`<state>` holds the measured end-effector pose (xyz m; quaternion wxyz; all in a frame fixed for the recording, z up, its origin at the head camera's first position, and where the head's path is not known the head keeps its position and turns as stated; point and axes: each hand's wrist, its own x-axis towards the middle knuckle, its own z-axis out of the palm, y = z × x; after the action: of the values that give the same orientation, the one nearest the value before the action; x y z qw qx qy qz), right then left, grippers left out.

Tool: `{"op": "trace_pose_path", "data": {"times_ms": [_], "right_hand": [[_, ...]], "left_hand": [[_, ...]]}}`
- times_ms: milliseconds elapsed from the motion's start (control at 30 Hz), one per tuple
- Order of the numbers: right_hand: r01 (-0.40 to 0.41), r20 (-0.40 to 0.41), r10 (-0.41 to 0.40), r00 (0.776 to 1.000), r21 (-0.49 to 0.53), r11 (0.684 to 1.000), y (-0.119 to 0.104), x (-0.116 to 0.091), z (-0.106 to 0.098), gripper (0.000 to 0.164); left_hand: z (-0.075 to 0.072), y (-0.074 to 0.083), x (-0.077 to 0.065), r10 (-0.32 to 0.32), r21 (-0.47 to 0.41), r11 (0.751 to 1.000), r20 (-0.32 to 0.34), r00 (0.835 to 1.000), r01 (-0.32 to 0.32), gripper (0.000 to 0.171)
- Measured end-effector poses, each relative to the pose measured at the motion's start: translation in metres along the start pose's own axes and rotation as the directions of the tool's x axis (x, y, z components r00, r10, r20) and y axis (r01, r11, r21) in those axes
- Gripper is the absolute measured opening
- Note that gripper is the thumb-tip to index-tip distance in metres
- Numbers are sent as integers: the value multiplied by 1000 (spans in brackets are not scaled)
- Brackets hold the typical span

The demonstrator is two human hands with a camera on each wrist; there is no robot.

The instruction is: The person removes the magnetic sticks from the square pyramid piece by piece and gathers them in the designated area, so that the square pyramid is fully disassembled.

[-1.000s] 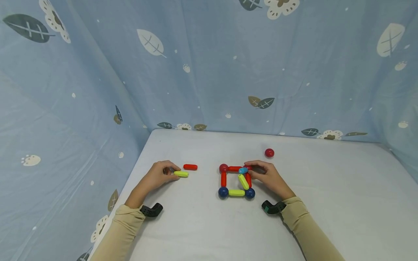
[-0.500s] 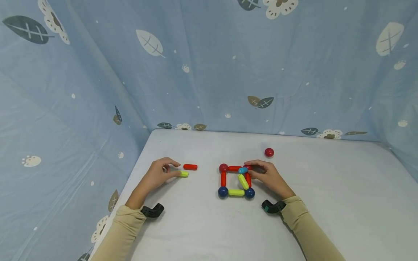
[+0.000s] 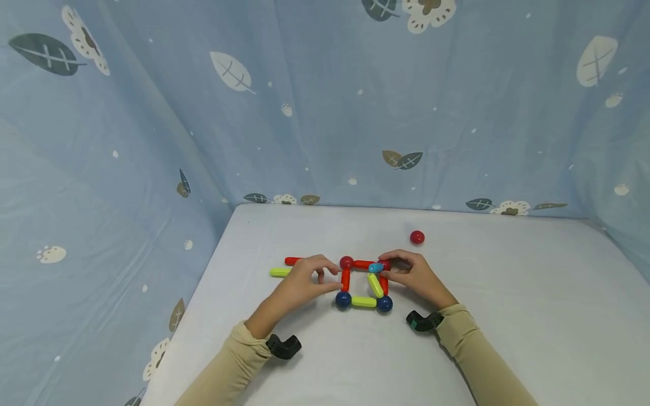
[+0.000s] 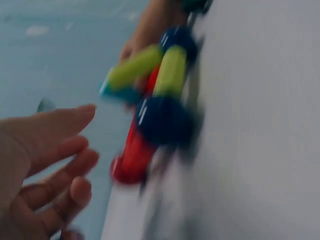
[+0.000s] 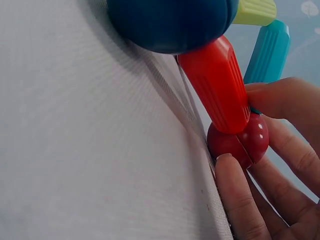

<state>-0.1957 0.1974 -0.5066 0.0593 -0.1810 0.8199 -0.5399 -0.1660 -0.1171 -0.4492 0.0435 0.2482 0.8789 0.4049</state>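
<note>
A square of rods and balls lies on the table, with red rods (image 3: 346, 279), a yellow-green rod (image 3: 364, 302), dark blue balls (image 3: 343, 300) at the near corners and red balls (image 3: 346, 262) at the far ones. My right hand (image 3: 413, 277) grips the far right red ball (image 5: 257, 135), thumb up by the blue rod (image 5: 268, 52) that rises from it. Another yellow-green rod (image 3: 375, 285) slants up from the near right blue ball (image 3: 384, 304) and meets the blue rod's upper end. My left hand (image 3: 304, 282) is beside the square's left side, thumb and fingers apart, holding nothing.
A loose red rod (image 3: 293, 261) and a loose yellow-green rod (image 3: 280, 272) lie left of the square, partly behind the left hand. A spare red ball (image 3: 417, 237) sits farther back. Patterned blue cloth (image 3: 325, 113) hangs behind the white table (image 3: 457, 372).
My left hand has left the loose yellow-green rod on the table and moved right to the square's left side. The right hand keeps its grip at the far right corner.
</note>
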Motion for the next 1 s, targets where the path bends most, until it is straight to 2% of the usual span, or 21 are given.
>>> {"op": "trace_pose_path", "data": {"times_ms": [100, 300, 400, 567, 667, 800, 1000], "right_hand": [[8, 3, -8, 1000, 11, 1000, 2, 0, 2, 36], [14, 1, -14, 1000, 6, 1000, 3, 1, 4, 36], [4, 0, -4, 1000, -5, 1000, 2, 1, 3, 37], [-20, 2, 20, 1000, -7, 1000, 1, 2, 1, 37], [-15, 0, 15, 1000, -6, 1000, 2, 2, 0, 37], [10, 0, -10, 1000, -3, 1000, 3, 1, 0, 38], [-3, -3, 3, 1000, 8, 1000, 5, 1, -1, 36]], "left_hand": [[21, 16, 8, -12, 51, 999, 3, 1000, 12, 27], [54, 32, 16, -48, 178, 982, -72, 996, 61, 32], [64, 36, 20, -70, 213, 973, -100, 993, 90, 35], [73, 42, 26, -67, 278, 955, -145, 987, 105, 39], [77, 43, 28, -76, 274, 955, -146, 986, 114, 40], [82, 42, 29, -89, 221, 968, -129, 988, 116, 37], [89, 39, 28, -46, 106, 993, -126, 991, 60, 29]]}}
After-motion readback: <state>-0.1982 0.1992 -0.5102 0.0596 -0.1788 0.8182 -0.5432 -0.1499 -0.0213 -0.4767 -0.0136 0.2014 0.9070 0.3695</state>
